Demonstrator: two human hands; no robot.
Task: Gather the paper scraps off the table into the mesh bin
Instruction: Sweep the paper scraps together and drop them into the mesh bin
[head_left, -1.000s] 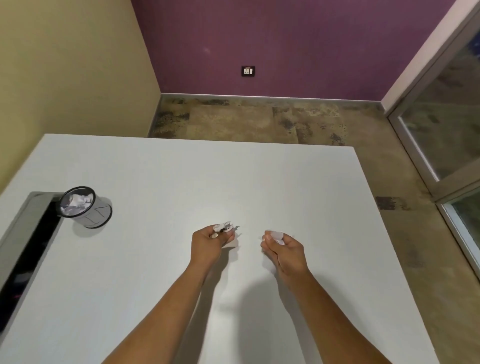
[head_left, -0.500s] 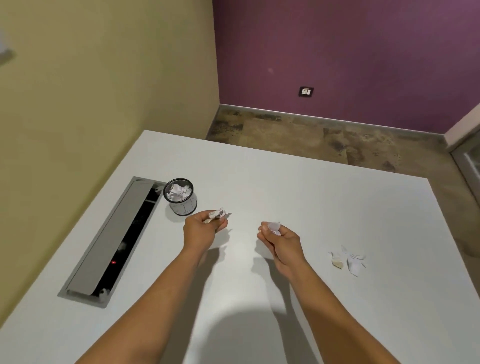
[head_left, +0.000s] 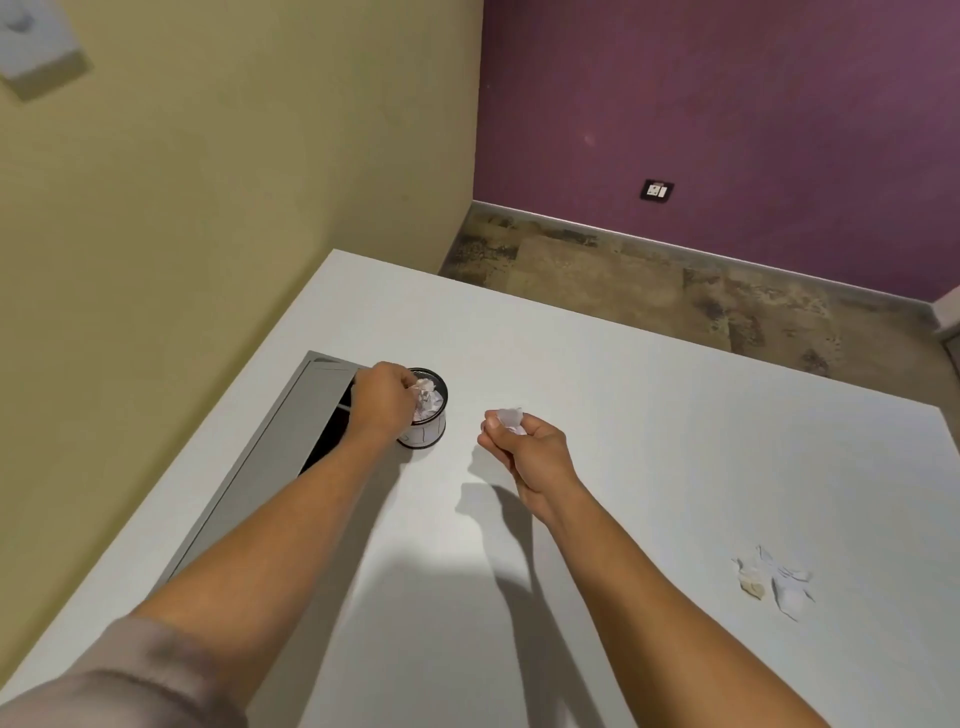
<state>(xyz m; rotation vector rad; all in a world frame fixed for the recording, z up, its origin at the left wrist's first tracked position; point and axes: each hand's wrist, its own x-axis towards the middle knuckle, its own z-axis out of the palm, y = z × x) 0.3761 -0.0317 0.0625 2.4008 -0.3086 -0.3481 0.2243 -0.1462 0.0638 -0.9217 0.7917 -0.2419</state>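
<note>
The mesh bin (head_left: 428, 415) stands on the left part of the white tabletop (head_left: 649, 441), just right of a grey cable hatch (head_left: 280, 441) let into the surface, and it already holds crumpled paper heaped to the rim. The left hand (head_left: 384, 402) is over the bin's mouth, its fingers (head_left: 410, 387) bunched around a crumpled scrap (head_left: 426, 389) at the rim; whether they have let go of it cannot be told. So the step in hand looks like the drop of the left scrap. To the right, near the bin but clear of it, the right hand (head_left: 524, 452) is raised above the tabletop with its fingers pinched on a second scrap (head_left: 511, 418). Well apart, at the near right, loose scraps (head_left: 776, 582) lie on the tabletop. The next move probably calls for the left fingers to open over the bin and clear away, so the right hand can cross leftward and release its piece onto the already full heap.
</note>
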